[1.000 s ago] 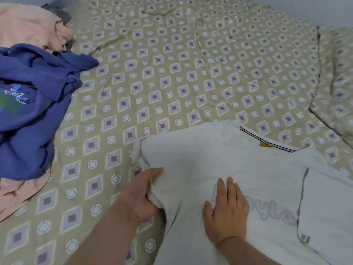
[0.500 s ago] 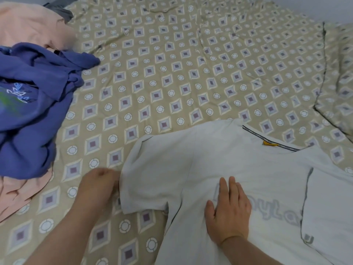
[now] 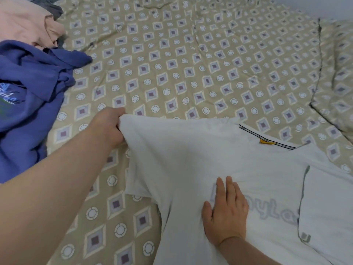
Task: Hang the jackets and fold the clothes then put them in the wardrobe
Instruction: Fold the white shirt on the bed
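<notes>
A white T-shirt (image 3: 191, 159) with grey lettering and a yellow neck tag lies spread on the bed, its right sleeve folded over the chest. My left hand (image 3: 107, 127) grips the edge of the shirt's left sleeve and holds it lifted and stretched toward the upper left. My right hand (image 3: 225, 213) lies flat on the shirt's chest, fingers straight, pressing it down beside the lettering.
A crumpled blue garment (image 3: 28, 96) with a pale print sits at the left, with a peach garment (image 3: 24, 20) behind it. The patterned beige bedspread (image 3: 191, 64) stretches across the view. A matching pillow (image 3: 336, 77) lies at the right.
My left hand has taken the sleeve's edge and pulled it up and out to the left, unfolding it. My right hand has stayed pressed on the chest.
</notes>
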`<state>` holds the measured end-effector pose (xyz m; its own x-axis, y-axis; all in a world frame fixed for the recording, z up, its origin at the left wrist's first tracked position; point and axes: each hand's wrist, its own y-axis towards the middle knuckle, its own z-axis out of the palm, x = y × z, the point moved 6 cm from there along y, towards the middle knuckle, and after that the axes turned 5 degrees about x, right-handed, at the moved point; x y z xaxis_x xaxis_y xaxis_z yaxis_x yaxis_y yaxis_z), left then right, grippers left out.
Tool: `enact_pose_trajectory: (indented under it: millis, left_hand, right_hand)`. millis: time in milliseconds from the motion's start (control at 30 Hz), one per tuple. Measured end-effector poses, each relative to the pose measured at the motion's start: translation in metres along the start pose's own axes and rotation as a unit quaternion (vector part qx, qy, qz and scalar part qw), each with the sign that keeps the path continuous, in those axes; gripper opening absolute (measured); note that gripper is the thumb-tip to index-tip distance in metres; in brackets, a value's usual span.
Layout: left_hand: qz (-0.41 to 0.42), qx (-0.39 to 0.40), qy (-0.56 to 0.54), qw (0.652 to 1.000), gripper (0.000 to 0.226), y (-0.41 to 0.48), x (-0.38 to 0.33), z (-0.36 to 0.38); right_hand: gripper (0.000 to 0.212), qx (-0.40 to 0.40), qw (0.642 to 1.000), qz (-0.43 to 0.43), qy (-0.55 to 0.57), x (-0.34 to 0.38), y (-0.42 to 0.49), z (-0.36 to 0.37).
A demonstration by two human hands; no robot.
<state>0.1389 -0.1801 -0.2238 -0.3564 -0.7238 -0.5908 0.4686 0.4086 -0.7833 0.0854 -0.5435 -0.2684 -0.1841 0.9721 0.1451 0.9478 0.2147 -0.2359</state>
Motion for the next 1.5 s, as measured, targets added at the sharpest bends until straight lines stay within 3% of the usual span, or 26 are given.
enact_pose_trajectory:
  millis: [67,167,267,433,567,633,700,767,867,933,1000,1067,1100,1133,1233,1367,1500]
  left_hand:
    - [0.037,-0.039,0.008,0.999,0.004,-0.002,-0.002,-0.009]
    - [0.045,-0.072,0.127,0.988,0.005,-0.02,0.031,-0.024]
    - [0.008,0.0,0.187,0.982,0.035,-0.042,0.071,-0.024]
    - [-0.006,0.08,0.287,0.955,0.037,-0.055,0.088,-0.012]
    - [-0.158,0.201,0.167,0.952,0.047,-0.062,0.086,-0.016]
    - [-0.139,0.283,0.154,0.937,0.062,-0.066,0.08,-0.017]
    - [-0.086,0.327,0.28,0.898,0.063,-0.071,0.082,-0.014]
    - [-0.044,0.271,0.34,0.9,0.053,-0.07,0.083,-0.011]
    - [0.005,0.191,0.24,0.952,0.041,-0.079,0.072,-0.003]
    - [0.07,0.142,0.261,0.952,0.042,-0.089,0.065,0.009]
    - [0.168,0.09,0.351,0.917,0.047,-0.107,0.064,0.036]
    - [0.294,0.069,0.436,0.848,0.053,-0.131,0.076,0.078]
    - [0.332,0.086,0.466,0.815,0.056,-0.146,0.089,0.102]
    - [0.343,0.129,0.489,0.792,0.059,-0.157,0.108,0.123]
    - [0.261,0.242,0.6,0.716,0.063,-0.167,0.185,0.153]
    - [0.398,0.134,0.716,0.558,0.052,-0.173,0.215,0.129]
    - [0.327,0.09,0.807,0.483,0.082,-0.155,0.24,0.075]
  right_hand:
    - [0.075,-0.004,1.0,0.003,-0.004,0.0,0.0,-0.001]
    - [0.075,-0.011,1.0,0.003,-0.008,0.002,0.0,-0.004]
    - [0.074,-0.02,1.0,0.004,-0.015,0.003,0.001,-0.005]
    - [0.074,-0.031,0.999,0.005,-0.011,0.002,0.0,-0.005]
    - [0.074,-0.038,0.999,0.0,0.0,0.002,0.001,-0.006]
    - [0.074,-0.033,0.999,-0.003,0.005,0.001,0.0,-0.006]
    - [0.073,-0.022,1.0,-0.003,0.013,0.001,0.0,-0.005]
    - [0.074,-0.004,0.999,0.0,0.033,0.0,-0.001,-0.004]
    - [0.075,0.034,0.998,-0.011,0.057,-0.001,-0.003,-0.006]
    - [0.072,0.057,0.994,-0.03,0.084,-0.003,-0.001,-0.012]
    - [0.061,0.075,0.98,-0.024,0.184,-0.011,0.001,-0.026]
    - [0.041,0.063,0.924,0.039,0.376,-0.031,-0.004,-0.045]
    - [0.036,0.042,0.903,0.072,0.421,-0.046,-0.01,-0.054]
    - [0.034,0.014,0.903,0.09,0.42,-0.062,-0.018,-0.065]
    - [0.035,-0.051,0.927,0.101,0.358,-0.115,-0.045,-0.081]
    - [0.036,-0.023,0.971,0.06,0.232,-0.174,-0.081,-0.078]
    - [0.054,-0.051,0.991,0.028,0.123,-0.213,-0.124,-0.063]
